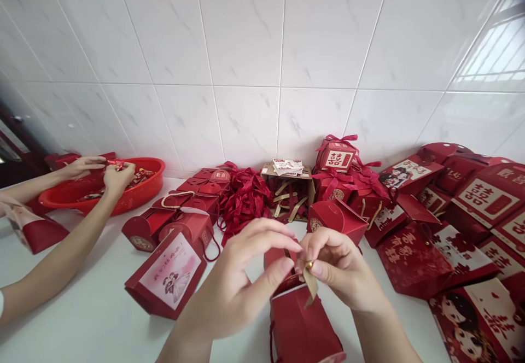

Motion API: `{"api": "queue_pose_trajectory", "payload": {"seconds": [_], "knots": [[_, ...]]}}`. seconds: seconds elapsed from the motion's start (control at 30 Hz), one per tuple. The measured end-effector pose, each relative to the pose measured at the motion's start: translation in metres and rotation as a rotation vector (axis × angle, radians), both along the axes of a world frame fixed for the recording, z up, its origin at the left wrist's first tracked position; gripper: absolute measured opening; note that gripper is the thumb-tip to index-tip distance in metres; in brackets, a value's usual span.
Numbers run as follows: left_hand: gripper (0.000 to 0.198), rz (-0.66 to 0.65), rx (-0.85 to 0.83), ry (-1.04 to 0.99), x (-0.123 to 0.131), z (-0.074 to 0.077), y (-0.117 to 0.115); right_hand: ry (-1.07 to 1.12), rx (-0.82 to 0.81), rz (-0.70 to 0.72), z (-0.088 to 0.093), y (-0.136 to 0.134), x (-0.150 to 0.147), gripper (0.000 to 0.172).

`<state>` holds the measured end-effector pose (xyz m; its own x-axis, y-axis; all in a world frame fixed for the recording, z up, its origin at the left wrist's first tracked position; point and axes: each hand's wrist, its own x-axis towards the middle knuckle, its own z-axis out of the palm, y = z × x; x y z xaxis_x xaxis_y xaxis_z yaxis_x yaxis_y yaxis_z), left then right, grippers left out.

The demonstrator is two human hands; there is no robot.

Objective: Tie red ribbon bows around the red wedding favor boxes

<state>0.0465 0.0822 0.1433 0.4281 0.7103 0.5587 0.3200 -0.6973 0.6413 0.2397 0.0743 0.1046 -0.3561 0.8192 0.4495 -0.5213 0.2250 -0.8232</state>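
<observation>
A red box sits on the white surface, below the person's two hands, with a dark red cord at its side. Just above the box's far edge, the right hand pinches a short gold ribbon between thumb and fingers, with a small round gold bell at the fingertips. The left hand is above and to the left of the red box, its fingers curved and its thumb held a little apart from them; the tips come close to the right hand's fingertips, and I cannot tell whether they grip anything.

Left of the red box is a box with a pink picture. Beyond the red box lie a heap of red ribbons and a carton of gold and dark strips, with cards on top. Many decorated boxes crowd to its right. Far to its left, a co-worker's hands hold a small red packet over a red basin.
</observation>
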Motion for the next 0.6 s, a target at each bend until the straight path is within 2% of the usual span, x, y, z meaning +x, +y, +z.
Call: {"api": "queue_pose_trajectory", "payload": {"seconds": [0.07,0.17,0.27,0.37,0.5,0.6], "knots": [[0.019,-0.155,-0.082,-0.018,0.000,0.005,-0.013,0.022,0.000,0.042,-0.001,-0.003,-0.001,0.007],[0.018,-0.219,-0.102,-0.076,0.003,0.008,-0.019,0.044,-0.027,0.071,0.000,-0.006,-0.003,0.007],[0.015,-0.217,-0.083,-0.109,0.005,0.007,-0.018,0.047,-0.081,0.099,0.002,-0.009,-0.004,0.007],[0.014,-0.185,-0.093,-0.109,0.005,0.006,-0.019,0.044,-0.190,0.190,0.003,-0.013,-0.004,0.009],[0.013,-0.178,-0.174,-0.152,0.011,0.003,-0.020,0.078,-0.328,0.267,0.002,-0.015,-0.005,0.018],[0.015,-0.171,-0.238,-0.168,0.018,-0.002,-0.018,0.093,-0.377,0.266,0.003,-0.013,-0.008,0.023]]}}
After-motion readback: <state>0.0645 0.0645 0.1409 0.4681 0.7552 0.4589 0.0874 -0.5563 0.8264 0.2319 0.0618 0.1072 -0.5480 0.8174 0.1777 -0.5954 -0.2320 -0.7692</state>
